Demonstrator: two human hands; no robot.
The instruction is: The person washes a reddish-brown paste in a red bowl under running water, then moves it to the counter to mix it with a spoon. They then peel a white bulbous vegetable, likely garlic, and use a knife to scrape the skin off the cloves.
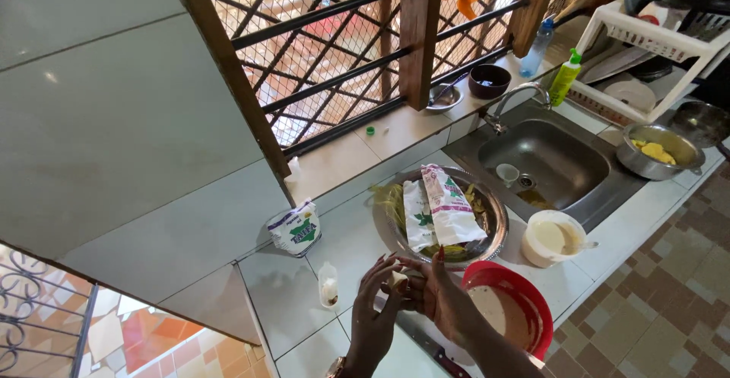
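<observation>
- Fingers of both hands meet around a small pale object, pinched between the fingertips above the counter; what the object is cannot be told.
- Left hand: raised from the lower edge of the view, fingers curled inward and touching the pale object from the left.
- Right hand: fingers bent and closed on the same object from the right; the forearm runs down toward the lower right.
- Red bowl: just beside the right hand, on the white tiled counter, holding a pale beige batter.
- Knife: lies flat on the counter below the hands, its dark red handle toward the lower edge.
- Round metal tray: just beyond the hands, carrying two crumpled white packets over yellowish peelings.
- White cup: right of the tray, near the sink edge, filled with a pale liquid.
- Small clear jar: left of the hands, upright on the counter.
- White bag: further left, against the wall, printed in green.
- Steel sink: behind the tray, with a small cup beside the drain; a metal bowl of yellow pieces stands to its right.
</observation>
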